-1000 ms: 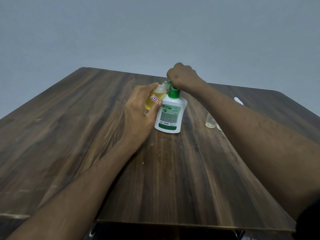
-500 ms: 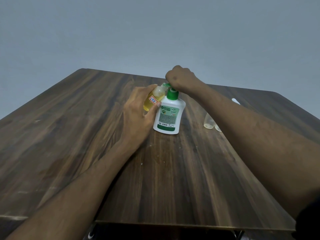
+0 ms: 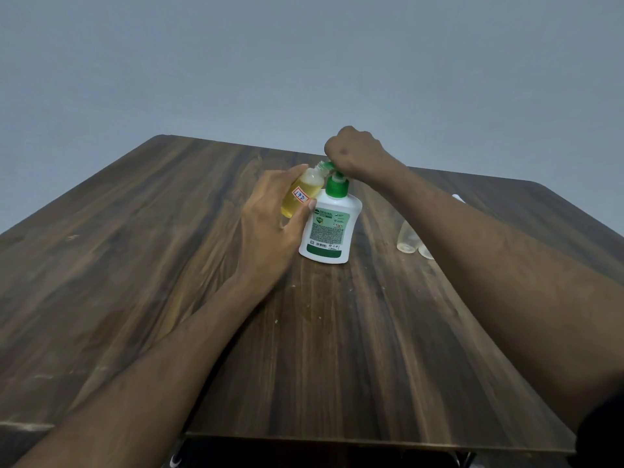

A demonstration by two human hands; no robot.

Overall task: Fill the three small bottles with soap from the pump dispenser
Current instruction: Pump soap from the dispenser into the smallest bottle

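While soap fills: left hand [image 3: 270, 224] grips tilted bottle [image 3: 300, 195] at nozzle, frame centre.
Right hand [image 3: 353, 152]: fist pressing dispenser [image 3: 329, 228] pump.
Spare bottles [image 3: 405, 238]: surface [image 3: 135, 265], right.

The pump dispenser [image 3: 329, 228] reads "ORIGINAL"; the small bottle's sticker [image 3: 300, 196] perhaps "17D".

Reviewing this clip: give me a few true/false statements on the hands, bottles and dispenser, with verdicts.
1. The left hand holds a bottle of yellow liquid. True.
2. The right hand rests flat on the table. False: it is fisted on the pump of the dispenser.
3. The dispenser lies on its side. False: it stands upright.
4. Two clear bottles stand right of the dispenser. True.
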